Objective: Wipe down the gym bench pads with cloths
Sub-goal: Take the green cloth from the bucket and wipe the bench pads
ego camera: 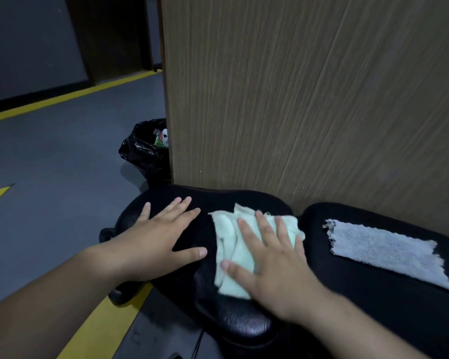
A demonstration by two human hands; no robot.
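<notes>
My right grip [278, 265], released, presses a crumpled pale-green cloth [227, 237] flat. My left grip [161, 234] rests released on the black leather pad [218, 200].

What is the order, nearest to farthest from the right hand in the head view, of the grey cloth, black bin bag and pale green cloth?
1. Pale green cloth: directly under the right hand, which presses on it.
2. Grey cloth: just to the hand's right, lying flat.
3. Black bin bag: far off to the upper left, on the floor.
</notes>
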